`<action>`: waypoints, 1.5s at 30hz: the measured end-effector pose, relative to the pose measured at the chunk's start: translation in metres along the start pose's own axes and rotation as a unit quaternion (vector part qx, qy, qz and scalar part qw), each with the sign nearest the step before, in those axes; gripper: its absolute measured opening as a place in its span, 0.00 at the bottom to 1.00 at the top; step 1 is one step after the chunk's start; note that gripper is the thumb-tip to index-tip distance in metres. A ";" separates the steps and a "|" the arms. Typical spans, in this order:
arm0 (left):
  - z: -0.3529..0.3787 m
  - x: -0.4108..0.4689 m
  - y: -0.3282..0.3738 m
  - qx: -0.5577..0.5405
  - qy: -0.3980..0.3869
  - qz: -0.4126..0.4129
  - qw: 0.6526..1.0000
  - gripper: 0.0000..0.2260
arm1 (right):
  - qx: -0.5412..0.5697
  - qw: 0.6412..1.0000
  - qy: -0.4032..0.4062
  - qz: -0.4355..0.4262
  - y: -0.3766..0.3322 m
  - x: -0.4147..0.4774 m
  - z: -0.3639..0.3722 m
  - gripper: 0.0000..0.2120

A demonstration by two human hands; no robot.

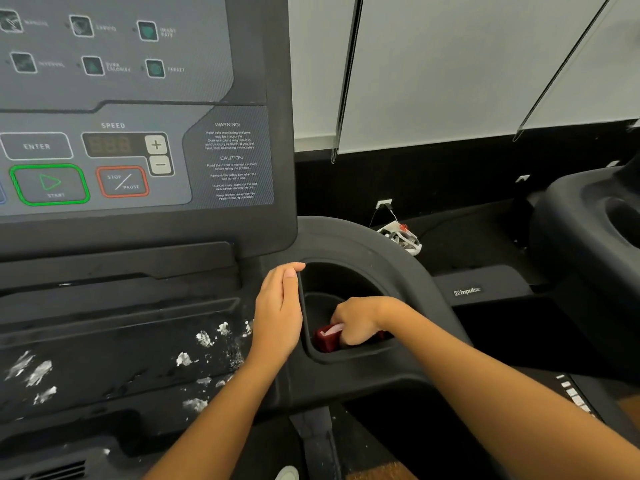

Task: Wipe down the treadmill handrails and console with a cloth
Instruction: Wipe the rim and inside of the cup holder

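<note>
R hand w/ cloth in cupholder

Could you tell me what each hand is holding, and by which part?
The right hand grips the red cloth by its bunched middle, in the cup holder. The left hand holds nothing, resting flat beside it.

White blinds high up at the back, with a thin dark cord hanging down in front. Under them, a black wall strip with a small white socket and a plug in it. Just below, on the dark floor, a little white thing with a red bit. Far right, another black machine with a round cup hole. Near it, a small "impulse" label.
</note>
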State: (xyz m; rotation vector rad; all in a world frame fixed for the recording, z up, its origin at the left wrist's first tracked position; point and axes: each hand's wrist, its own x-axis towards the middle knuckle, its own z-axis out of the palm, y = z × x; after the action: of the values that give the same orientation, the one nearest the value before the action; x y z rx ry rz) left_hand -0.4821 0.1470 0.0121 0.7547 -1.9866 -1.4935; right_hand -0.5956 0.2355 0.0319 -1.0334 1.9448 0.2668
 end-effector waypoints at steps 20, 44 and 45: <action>0.001 0.000 0.002 0.034 -0.013 0.012 0.999 0.13 | 0.141 0.974 0.177 0.015 -0.009 0.020 0.014 0.13; 0.059 -0.016 0.052 -0.040 -0.148 0.000 0.988 0.30 | 0.517 0.728 0.426 -0.147 0.034 -0.100 0.046 0.23; 0.066 -0.010 0.051 -0.005 -0.129 0.030 0.991 0.30 | 0.382 0.768 0.510 -0.064 0.048 -0.094 0.051 0.19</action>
State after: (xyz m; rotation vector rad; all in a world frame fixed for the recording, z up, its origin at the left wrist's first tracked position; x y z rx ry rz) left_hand -0.5269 0.2096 0.0443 0.5111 -2.1659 -1.6333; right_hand -0.5768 0.3459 0.0666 -0.7506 2.4859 -1.3492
